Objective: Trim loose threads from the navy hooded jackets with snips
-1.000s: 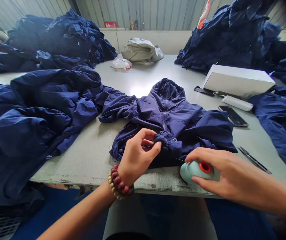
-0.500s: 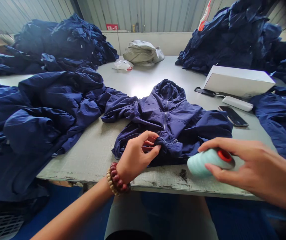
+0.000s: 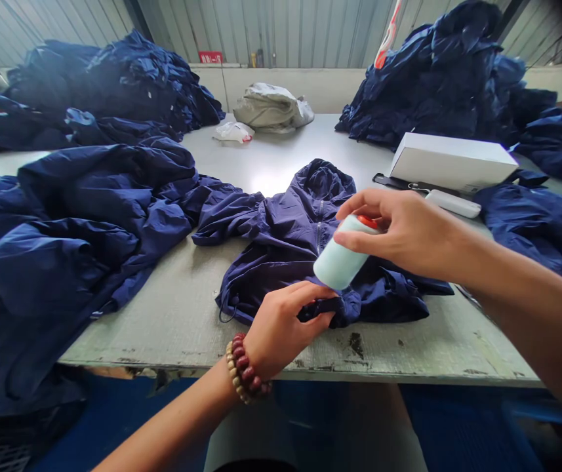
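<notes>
1. Jacket (image 3: 281, 223) lies zip up on the table (image 3: 162, 328), hood away from you.
2. Your left hand (image 3: 278, 321) pinches bunched cloth near its lower edge.
3. Thread spool (image 3: 337, 259) tilts just above that pinch, clasped in your right hand (image 3: 408, 229); you seem to be working spool against cloth, which calls for a steady pinch.

Bright glare mid-table (image 3: 271, 176), dark upper-right corner, slight blur.
</notes>
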The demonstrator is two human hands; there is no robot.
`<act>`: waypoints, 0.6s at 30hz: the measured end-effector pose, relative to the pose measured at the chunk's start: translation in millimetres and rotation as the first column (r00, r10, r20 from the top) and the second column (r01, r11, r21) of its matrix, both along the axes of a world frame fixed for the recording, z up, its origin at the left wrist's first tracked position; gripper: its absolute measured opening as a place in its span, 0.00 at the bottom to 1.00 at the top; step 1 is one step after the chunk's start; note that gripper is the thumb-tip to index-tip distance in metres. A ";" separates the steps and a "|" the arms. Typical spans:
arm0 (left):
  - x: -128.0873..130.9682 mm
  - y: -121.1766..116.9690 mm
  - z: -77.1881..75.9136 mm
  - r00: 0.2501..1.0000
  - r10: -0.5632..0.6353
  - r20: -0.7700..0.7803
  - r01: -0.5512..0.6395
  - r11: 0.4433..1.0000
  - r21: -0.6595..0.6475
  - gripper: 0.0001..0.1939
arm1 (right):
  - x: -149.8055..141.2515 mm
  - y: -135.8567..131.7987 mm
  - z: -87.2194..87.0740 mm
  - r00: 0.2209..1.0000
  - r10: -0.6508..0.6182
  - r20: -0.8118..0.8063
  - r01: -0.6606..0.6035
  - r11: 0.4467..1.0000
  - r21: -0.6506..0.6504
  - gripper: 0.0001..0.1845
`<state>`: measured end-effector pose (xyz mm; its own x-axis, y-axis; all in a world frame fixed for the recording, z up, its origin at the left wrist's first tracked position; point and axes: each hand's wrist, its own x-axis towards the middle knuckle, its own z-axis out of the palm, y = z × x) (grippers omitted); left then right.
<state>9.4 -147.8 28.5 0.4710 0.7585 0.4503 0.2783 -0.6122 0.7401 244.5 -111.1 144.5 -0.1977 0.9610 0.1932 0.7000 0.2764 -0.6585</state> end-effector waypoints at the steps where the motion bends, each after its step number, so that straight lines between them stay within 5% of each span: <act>1: 0.7 -0.6 -2.4 1.000 0.006 0.008 -0.006 1.000 -0.019 0.14 | -4.9 2.0 0.2 1.000 -0.006 -0.024 0.006 1.000 0.014 0.26; 11: 7.6 -4.5 -6.7 0.989 0.107 0.101 -0.083 0.973 -0.214 0.10 | -37.4 -3.5 26.9 0.926 0.041 -0.375 -0.007 0.996 0.090 0.21; 18: 0.8 -4.3 -9.7 0.959 0.208 0.190 -0.115 0.905 -0.409 0.09 | -10.0 22.6 3.9 0.938 -0.069 -0.339 0.098 0.993 0.069 0.21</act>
<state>10.2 -152.1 18.9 0.2486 0.9514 0.1817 0.1472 -0.2225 0.9637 234.5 -88.5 148.3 -0.0273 0.9487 0.3149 0.4658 0.2908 -0.8358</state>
